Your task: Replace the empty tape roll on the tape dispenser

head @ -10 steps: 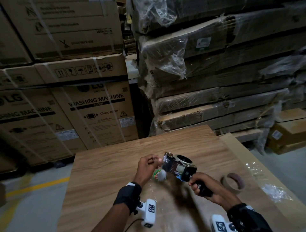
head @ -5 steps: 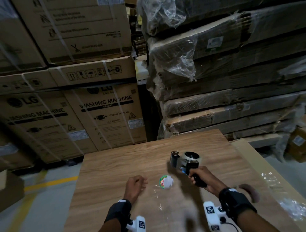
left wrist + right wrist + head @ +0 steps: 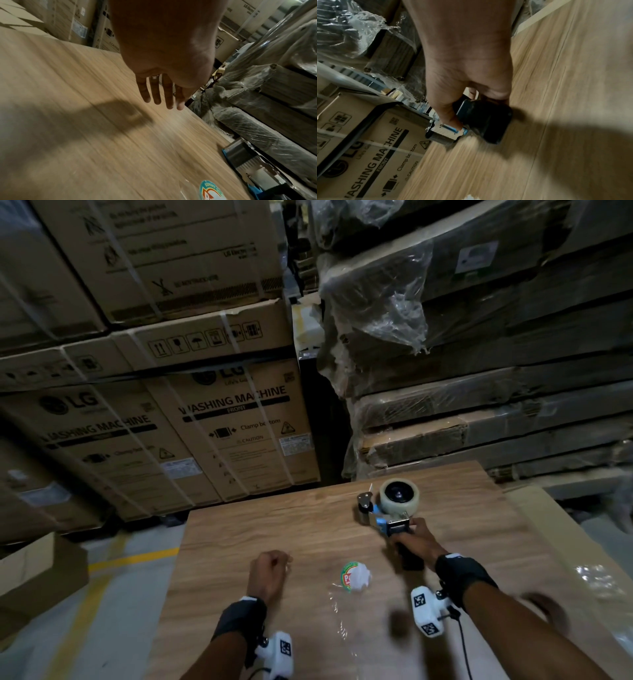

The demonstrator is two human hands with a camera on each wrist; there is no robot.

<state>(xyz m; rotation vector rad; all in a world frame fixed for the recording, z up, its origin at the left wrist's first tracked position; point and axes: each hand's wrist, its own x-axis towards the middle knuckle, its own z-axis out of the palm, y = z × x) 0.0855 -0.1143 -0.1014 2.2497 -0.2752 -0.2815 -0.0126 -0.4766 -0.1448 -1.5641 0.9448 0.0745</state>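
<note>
- Head view: the tape dispenser [image 3: 385, 510] is gripped by its black handle in the right hand [image 3: 411, 537], low over the desk [image 3: 274, 529], apparently to be set down
- A clear tape roll [image 3: 399, 496] is seated on its hub
- The left hand [image 3: 164, 56] is held loosely extended and unladen over the desk, presumably no longer needed

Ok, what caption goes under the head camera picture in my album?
Right hand grips the tape dispenser on the wooden table; left hand holds nothing.
</note>
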